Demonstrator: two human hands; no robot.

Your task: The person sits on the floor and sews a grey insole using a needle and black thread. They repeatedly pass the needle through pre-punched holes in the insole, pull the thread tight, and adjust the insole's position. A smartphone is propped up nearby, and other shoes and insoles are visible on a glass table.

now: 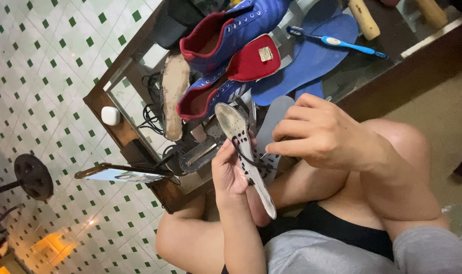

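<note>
My left hand [230, 175] grips a worn white shoe sole [239, 137] with dark studs, holding it upright in front of me. My right hand [320, 134] pinches a thin needle-like tool with black thread [246, 157] against the sole's side. A grey insole [271, 127] lies just behind the sole. Two blue shoes with red lining [226, 35] lie on the glass-topped table [119, 129] beyond my hands, with blue insoles [312, 56] beside them.
A blue toothbrush [337, 43] rests on the insoles. Wooden handles [364, 19] lie at the table's far side. A phone [122, 175] stands propped at the table edge, next to a white earbud case [110, 115]. Black cables [151, 109] sit under the glass. Green-dotted tile floor [48, 61] surrounds the table.
</note>
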